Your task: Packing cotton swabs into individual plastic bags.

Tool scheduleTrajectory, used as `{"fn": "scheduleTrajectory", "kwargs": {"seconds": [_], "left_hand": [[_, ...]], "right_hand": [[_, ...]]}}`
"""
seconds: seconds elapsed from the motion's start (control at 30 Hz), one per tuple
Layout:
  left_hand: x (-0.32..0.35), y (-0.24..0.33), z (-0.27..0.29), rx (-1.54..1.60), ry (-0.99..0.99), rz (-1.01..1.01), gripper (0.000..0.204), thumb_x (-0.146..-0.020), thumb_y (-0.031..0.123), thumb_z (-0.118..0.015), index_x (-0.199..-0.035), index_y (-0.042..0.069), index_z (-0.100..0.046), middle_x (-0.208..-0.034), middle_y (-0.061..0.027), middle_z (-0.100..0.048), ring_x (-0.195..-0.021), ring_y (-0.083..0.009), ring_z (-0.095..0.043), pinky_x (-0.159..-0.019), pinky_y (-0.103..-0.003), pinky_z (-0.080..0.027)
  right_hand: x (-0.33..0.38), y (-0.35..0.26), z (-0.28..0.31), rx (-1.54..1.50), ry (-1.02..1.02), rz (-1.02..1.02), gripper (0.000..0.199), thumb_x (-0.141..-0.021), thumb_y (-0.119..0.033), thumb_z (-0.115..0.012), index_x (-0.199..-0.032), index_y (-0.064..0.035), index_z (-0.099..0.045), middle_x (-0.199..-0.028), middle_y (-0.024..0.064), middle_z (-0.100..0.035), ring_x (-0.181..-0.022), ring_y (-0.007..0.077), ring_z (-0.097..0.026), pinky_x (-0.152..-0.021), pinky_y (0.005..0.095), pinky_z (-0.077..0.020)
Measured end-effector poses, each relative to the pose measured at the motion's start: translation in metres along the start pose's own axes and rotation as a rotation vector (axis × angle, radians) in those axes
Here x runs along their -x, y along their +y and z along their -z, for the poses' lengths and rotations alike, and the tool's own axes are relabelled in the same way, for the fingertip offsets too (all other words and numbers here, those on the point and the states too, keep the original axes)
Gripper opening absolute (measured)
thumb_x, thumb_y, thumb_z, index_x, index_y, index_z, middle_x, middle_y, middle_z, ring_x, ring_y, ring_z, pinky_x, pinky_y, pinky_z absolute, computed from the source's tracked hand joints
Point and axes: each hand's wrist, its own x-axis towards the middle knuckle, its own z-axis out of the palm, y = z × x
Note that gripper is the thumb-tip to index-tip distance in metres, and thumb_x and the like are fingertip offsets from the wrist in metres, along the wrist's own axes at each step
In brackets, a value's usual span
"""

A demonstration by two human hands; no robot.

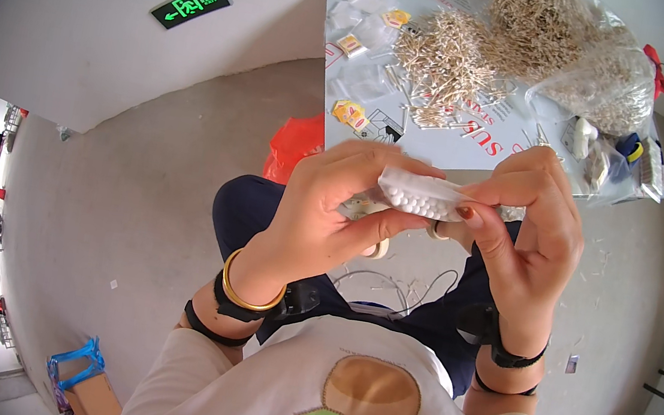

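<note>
Close in front of me, both hands hold one small clear plastic bag (pixel 421 194) packed with white-tipped cotton swabs. My left hand (pixel 332 207) grips the bag's left end, thumb underneath and fingers curled over the top. My right hand (pixel 530 230) pinches the bag's right end between thumb and fingers. A gold bangle and a black strap sit on my left wrist; a black strap is on my right wrist. Below the hands are my dark trousers and white shirt.
A low white table (pixel 446 143) ahead carries a loose heap of swabs (pixel 447 56), a large clear bag of swabs (pixel 566 45), small empty bags and yellow labels. A red plastic bag (pixel 294 145) lies on the grey floor by the table. Thin white cables lie between my legs.
</note>
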Motion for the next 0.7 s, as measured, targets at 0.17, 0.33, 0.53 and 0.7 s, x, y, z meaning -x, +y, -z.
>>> {"fn": "scheduleTrajectory", "kwargs": {"seconds": [0.17, 0.33, 0.53, 0.7], "left_hand": [[-0.004, -0.004, 0.004, -0.181, -0.029, -0.108, 0.044, -0.074, -0.006, -0.078, -0.116, 0.005, -0.074, -0.106, -0.0081, -0.077, -0.090, -0.0225, -0.073, -0.076, -0.032, -0.057], [-0.009, -0.005, 0.006, -0.273, -0.050, -0.149, 0.036, -0.074, -0.004, -0.079, -0.110, 0.001, -0.075, -0.111, -0.0129, -0.078, -0.102, -0.0273, -0.074, -0.088, -0.036, -0.057], [-0.012, -0.010, 0.003, -0.304, 0.002, -0.158, 0.047, -0.066, -0.008, -0.077, -0.111, 0.006, -0.077, -0.107, -0.0069, -0.077, -0.094, -0.0234, -0.073, -0.078, -0.034, -0.060], [-0.011, -0.014, 0.010, -0.266, -0.035, -0.068, 0.045, -0.067, -0.008, -0.078, -0.110, 0.007, -0.077, -0.106, -0.0073, -0.077, -0.092, -0.0241, -0.073, -0.078, -0.033, -0.060]], "right_hand": [[-0.004, 0.003, 0.004, -0.023, -0.103, -0.062, 0.012, -0.081, 0.000, -0.077, -0.091, -0.0045, -0.073, -0.087, 0.0062, -0.065, -0.081, 0.0226, -0.062, -0.072, 0.0320, -0.0463], [-0.003, -0.002, 0.010, -0.079, -0.145, -0.175, 0.012, -0.080, 0.001, -0.077, -0.089, -0.0056, -0.072, -0.091, 0.0043, -0.065, -0.083, 0.0213, -0.062, -0.071, 0.0309, -0.0464], [-0.003, 0.014, 0.011, -0.200, -0.217, -0.172, 0.010, -0.082, -0.004, -0.079, -0.088, -0.0039, -0.071, -0.090, 0.0054, -0.064, -0.081, 0.0187, -0.061, -0.069, 0.0300, -0.0455], [-0.006, 0.010, 0.008, -0.155, -0.223, -0.214, 0.008, -0.090, -0.006, -0.075, -0.089, -0.0005, -0.070, -0.086, 0.0055, -0.065, -0.078, 0.0165, -0.062, -0.071, 0.0302, -0.0465]]}}
